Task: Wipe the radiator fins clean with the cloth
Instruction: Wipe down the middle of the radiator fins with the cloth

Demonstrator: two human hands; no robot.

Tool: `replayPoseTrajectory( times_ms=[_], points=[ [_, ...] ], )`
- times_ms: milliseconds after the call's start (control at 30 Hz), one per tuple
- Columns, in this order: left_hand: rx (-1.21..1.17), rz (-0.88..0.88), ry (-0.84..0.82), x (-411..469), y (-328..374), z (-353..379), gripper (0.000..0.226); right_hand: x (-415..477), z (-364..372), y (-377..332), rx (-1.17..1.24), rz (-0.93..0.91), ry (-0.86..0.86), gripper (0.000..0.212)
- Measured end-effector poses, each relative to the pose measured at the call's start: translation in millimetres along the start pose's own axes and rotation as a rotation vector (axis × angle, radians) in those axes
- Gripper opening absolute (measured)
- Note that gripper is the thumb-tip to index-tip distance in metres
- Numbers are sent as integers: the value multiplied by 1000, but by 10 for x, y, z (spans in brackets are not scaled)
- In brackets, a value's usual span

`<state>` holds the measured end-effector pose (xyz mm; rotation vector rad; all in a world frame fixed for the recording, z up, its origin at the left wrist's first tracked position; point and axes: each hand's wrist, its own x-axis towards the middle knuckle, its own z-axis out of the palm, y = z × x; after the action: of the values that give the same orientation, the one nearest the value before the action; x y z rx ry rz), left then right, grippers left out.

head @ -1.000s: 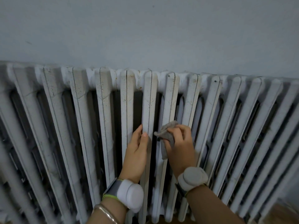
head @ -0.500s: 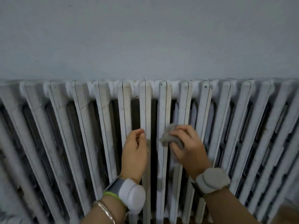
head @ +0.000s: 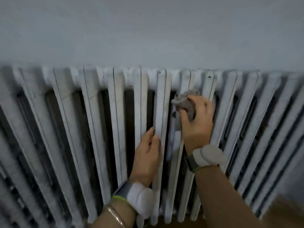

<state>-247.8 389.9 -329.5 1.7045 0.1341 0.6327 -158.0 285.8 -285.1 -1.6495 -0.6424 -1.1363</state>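
A white cast-iron radiator (head: pixel 92 122) with several upright fins spans the whole width below a pale wall. My right hand (head: pixel 197 122) presses a crumpled grey cloth (head: pixel 185 102) against a fin near the top, right of centre. My left hand (head: pixel 148 155) rests lower on the neighbouring fin to the left, its fingers curled around the fin's edge. Both wrists wear white padded bands. The picture is slightly blurred.
The plain light-grey wall (head: pixel 148 30) fills the upper part of the view. Dark gaps run between the fins. A strip of brown floor (head: pixel 283 214) shows at the bottom right corner.
My right hand has slid the cloth upward along the fin toward the radiator's top. My left hand stays on its fin. The view has shifted, and the radiator now sits lower left in frame.
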Motion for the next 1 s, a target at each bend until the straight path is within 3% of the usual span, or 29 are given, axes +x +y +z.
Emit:
replayPoseTrajectory(
  times_ms=[100, 233, 333, 400, 533, 733, 800, 900, 1000],
  points=[
    [-20, -21, -28, 42, -36, 14, 44, -116, -8, 50, 6, -6, -5, 27],
    [-65, -50, -24, 47, -75, 39, 45, -362, -36, 105, -169, -82, -83, 39],
    [-93, -71, -27, 29, -60, 49, 44, -541, -81, 232, -140, 156, -229, 36],
    [-109, -76, -36, 30, -66, 34, 45, -644, -107, 283, -118, 196, -280, 31],
    [-107, -86, -84, 12, -78, -12, 46, -815, -168, 189, -39, 133, -272, 55],
    [-102, -84, -158, -2, -50, -62, 47, -777, -375, 344, -157, 200, -491, 29],
    [-87, -86, -176, 0, -58, -90, 47, -624, -417, 243, -113, 89, -407, 25],
    [-80, -83, -185, -8, -56, -108, 46, -447, -434, 52, -41, -38, -150, 17],
    [-96, -81, -171, 10, 2, -91, 44, -284, -393, -31, -117, -21, -2, 30]
  ],
)
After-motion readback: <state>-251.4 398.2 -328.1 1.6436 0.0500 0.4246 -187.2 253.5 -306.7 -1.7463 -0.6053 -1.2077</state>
